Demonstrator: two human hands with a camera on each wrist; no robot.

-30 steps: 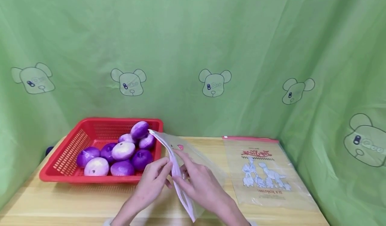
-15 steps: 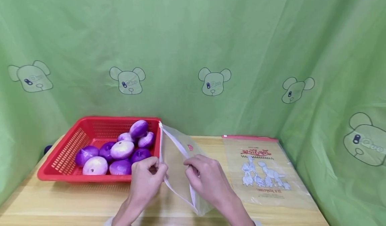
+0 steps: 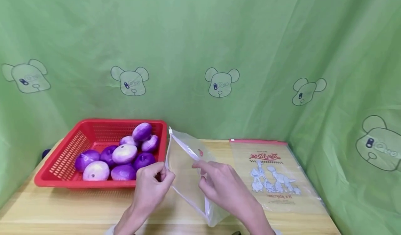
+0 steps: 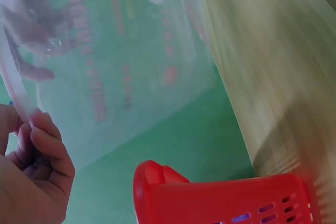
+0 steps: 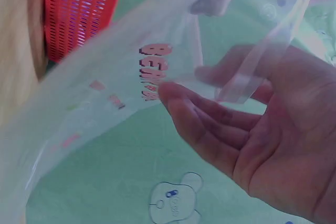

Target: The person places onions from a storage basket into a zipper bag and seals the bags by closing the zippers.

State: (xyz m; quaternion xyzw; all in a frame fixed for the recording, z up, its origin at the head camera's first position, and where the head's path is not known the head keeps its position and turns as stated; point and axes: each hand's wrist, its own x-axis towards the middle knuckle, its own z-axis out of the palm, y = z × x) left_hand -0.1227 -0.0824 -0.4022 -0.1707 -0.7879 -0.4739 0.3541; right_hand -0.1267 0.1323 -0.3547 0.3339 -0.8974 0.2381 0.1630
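Observation:
Between both hands stands a clear zip bag (image 3: 185, 146) with a white zip strip, its mouth spread apart into a wide gap. My left hand (image 3: 153, 181) pinches the near-left rim; in the left wrist view its thumb and curled fingers (image 4: 50, 140) meet on the strip. My right hand (image 3: 220, 182) holds the opposite rim. Seen from the right wrist, the thumb lies behind the film and the fingers (image 5: 210, 124) lie on the outer side, loosely bent. Red lettering marks the bag's wall, and no contents show inside.
A red plastic basket (image 3: 108, 184) with several purple onions (image 3: 124, 154) stands on the left, close to my left hand. A second clear bag (image 3: 275, 200) with a red zip strip lies flat on the wooden table (image 3: 72, 214) at right. Green curtains (image 3: 175, 36) surround the table.
The hands have moved apart and the bag's mouth has spread from a narrow slit to a wide gap. Most recently, my right hand has shifted slightly right, its index finger straighter.

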